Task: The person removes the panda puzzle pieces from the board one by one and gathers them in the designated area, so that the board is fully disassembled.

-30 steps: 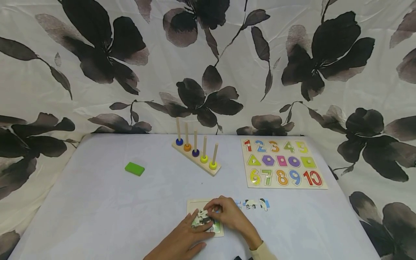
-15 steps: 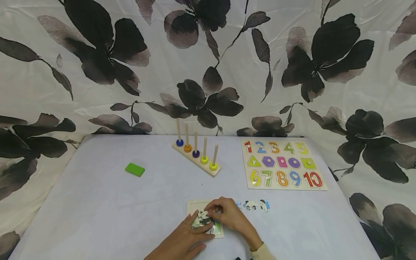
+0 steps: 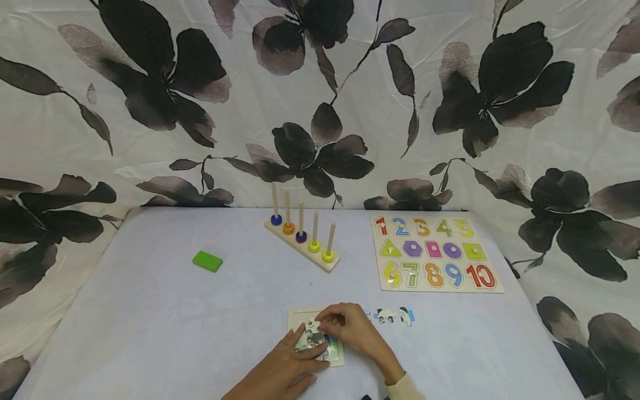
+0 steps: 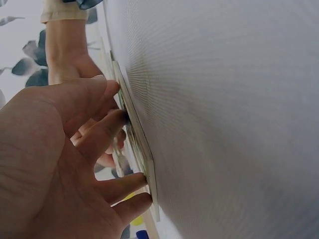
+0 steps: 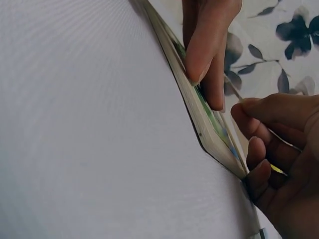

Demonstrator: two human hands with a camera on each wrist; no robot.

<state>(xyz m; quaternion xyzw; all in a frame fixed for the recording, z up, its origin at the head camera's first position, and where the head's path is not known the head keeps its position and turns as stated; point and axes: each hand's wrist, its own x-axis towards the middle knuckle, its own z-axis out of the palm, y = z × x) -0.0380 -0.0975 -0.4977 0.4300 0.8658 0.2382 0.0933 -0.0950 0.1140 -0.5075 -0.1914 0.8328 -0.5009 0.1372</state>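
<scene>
A small framed jigsaw puzzle (image 3: 296,316) with a panda picture lies on the white table in front of me. My left hand (image 3: 285,364) rests on it with spread, extended fingers, its fingertips (image 4: 122,118) touching the board and the laid pieces. Thumb and forefinger of my right hand (image 3: 356,333) pinch a puzzle piece (image 3: 314,324) above the board. In the right wrist view that puzzle piece (image 5: 233,85) stands tilted, seen nearly edge-on. Part of the picture is hidden under both hands.
Loose puzzle pieces (image 3: 385,316) lie right of the board. Behind stand a peg stacker (image 3: 320,256) with coloured rings and a number-and-shape board (image 3: 442,284). A green block (image 3: 207,260) lies at the left. A floral cloth (image 3: 225,122) hangs at the back.
The pinched puzzle piece has tilted up a little in my right hand's fingers. Both hands otherwise stay almost where they were.
</scene>
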